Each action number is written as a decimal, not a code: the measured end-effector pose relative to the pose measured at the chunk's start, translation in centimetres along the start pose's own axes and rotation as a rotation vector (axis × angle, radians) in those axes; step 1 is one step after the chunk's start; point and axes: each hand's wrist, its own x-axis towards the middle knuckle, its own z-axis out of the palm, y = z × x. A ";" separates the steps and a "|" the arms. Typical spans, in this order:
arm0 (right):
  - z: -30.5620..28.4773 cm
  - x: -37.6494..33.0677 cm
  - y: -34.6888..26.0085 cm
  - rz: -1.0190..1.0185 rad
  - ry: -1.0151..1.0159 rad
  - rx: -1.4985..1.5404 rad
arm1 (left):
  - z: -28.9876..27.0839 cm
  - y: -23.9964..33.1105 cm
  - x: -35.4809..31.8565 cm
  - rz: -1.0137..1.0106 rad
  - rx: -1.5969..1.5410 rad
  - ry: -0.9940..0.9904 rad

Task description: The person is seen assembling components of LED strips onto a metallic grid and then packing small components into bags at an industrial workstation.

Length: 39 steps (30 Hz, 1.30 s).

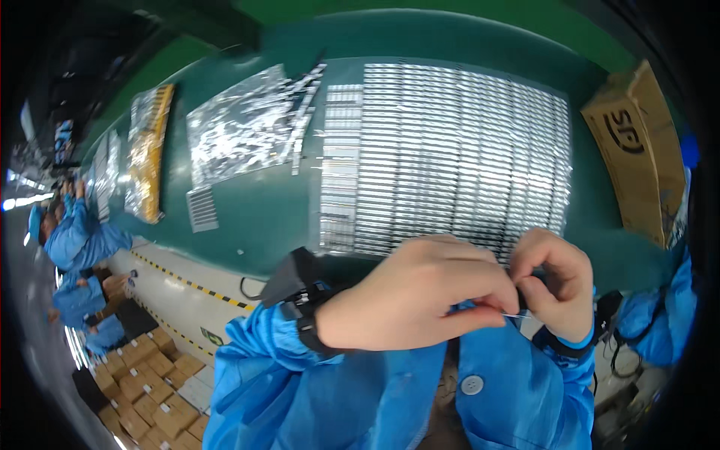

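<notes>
At the far left edge, other people in blue coats (75,236) are sitting along the green table (262,210), with brown cartons (142,375) stacked on the floor below them. Moving right along the tabletop, a yellow-edged bundle in clear wrap (148,150) is lying lengthwise, then a small ribbed grey piece (202,208), then a crinkled silvery foil bag (238,131) with a few thin strips (304,105) fanning out from beside it. A wide sheet of closely packed silvery strips in rows (450,150) is covering the middle of the table, reaching down to just behind the hands. Close to the camera, the left hand (416,296), wearing a dark wrist strap (304,315) over a blue sleeve, is curling its fingers and pinching one end of a thin silvery strip piece (517,316) between thumb and forefinger. The right hand (555,285) is meeting it, fingers bent and gripping the same small piece from the other side, held above the person's lap in front of the table edge. At the far right, a brown cardboard box (634,150) is standing tilted on the table
</notes>
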 end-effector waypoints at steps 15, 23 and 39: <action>-11.8 -1.1 -4.1 -0.361 1.036 -0.681 | -0.5 0.9 0.4 -0.058 -0.202 0.094; -18.6 -1.7 -3.2 0.077 1.041 -1.616 | 0.6 0.6 1.5 -0.035 -0.012 0.080; -10.2 -3.4 -5.3 -0.257 0.839 -0.929 | 0.6 1.5 3.6 -0.150 0.097 -0.093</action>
